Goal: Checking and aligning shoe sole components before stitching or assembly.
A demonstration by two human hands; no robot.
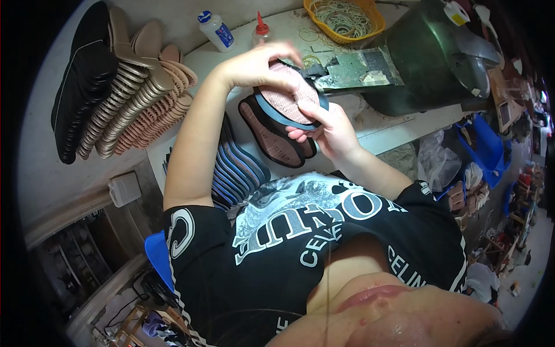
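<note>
Both my hands are on a shoe sole [283, 99] with a pink patterned face and a blue and black rim. My right hand [334, 130] grips its near end, thumb pressed on the pink face and fingers curled underneath. Over the far end lies my left hand [263, 66], its thumb on the sole and its fingertips blurred by motion. Just below, more dark-rimmed soles [270, 136] rest on the white table. Next to them a row of blue-edged soles [234, 170] stands packed together beside my left forearm.
A green machine [430, 63] reaches toward the sole from the right. Behind my hands are a yellow basket [315, 23] of loose bands, a red-tipped bottle [262, 29] and a white bottle [217, 32]. Stacked black [84, 81], gold and pink soles stand at the left.
</note>
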